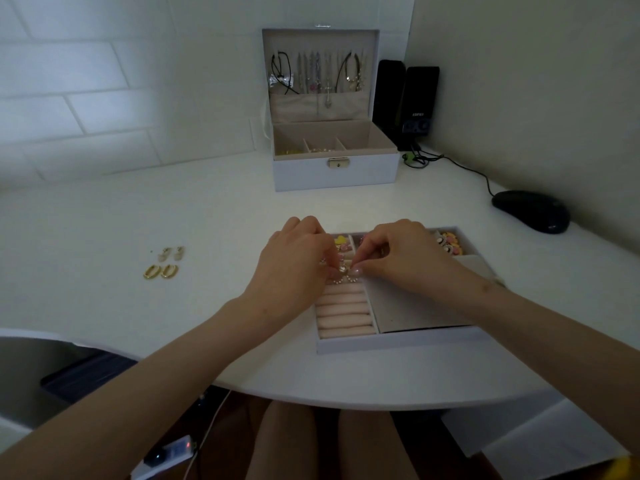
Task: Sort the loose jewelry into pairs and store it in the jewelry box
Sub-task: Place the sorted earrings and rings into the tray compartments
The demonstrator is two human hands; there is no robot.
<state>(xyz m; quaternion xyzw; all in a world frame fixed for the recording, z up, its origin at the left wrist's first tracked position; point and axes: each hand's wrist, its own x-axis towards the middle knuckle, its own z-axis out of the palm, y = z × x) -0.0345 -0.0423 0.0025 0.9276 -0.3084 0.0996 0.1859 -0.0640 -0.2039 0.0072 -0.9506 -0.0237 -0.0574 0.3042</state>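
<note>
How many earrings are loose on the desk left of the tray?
4: two gold hoops side by side, two paler earrings just behind them. Others may be hidden.

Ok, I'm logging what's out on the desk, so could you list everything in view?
desk: 1, white
jewelry box: 1, pale, open, back of desk
necklaces: several, mixed, in box lid
tray: 1, pale, front
hoop earrings: 2, gold, left of tray
small earrings: 2, pale, behind hoops
speakers: 2, black, right of box
mouse: 1, black, far right
charm: 1, gold, over tray
left hand, right hand: both pinch the charm
</note>
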